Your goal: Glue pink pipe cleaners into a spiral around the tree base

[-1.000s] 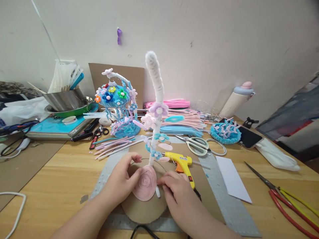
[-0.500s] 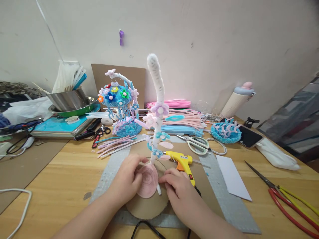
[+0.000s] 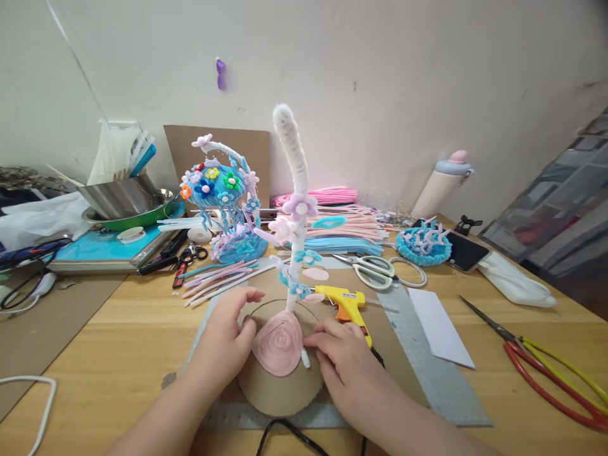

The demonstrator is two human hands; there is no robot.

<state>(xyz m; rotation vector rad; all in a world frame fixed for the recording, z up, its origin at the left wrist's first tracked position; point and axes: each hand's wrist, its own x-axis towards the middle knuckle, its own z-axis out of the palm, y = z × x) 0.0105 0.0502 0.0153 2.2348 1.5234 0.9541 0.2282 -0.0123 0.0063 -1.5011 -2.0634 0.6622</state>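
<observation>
A white fuzzy pipe-cleaner stem (image 3: 298,237) stands upright, dressed with lilac and blue flowers and pink and blue leaf loops. At its foot a pink spiral coil (image 3: 279,343) lies on a round cardboard disc (image 3: 280,398). My left hand (image 3: 227,332) is beside the coil's left edge, thumb and fingers apart, nothing in them. On the other side, my right hand (image 3: 342,358) has its fingertips together at the stem's foot, by the coil's right edge; a short white end sticks out below them. The exact grip is partly hidden.
Just behind my right hand lies a yellow glue gun (image 3: 349,307). Scissors (image 3: 373,269) and red-and-yellow-handled shears (image 3: 527,354) lie to the right, near a white card (image 3: 439,326). A decorated blue jellyfish-like piece (image 3: 221,190) and pipe-cleaner bundles (image 3: 332,221) stand behind.
My left hand has let go of the pink coil and moved left, its fingers spreading. The coil now lies flatter. My right hand stays at the stem's foot. The view shifted slightly.
</observation>
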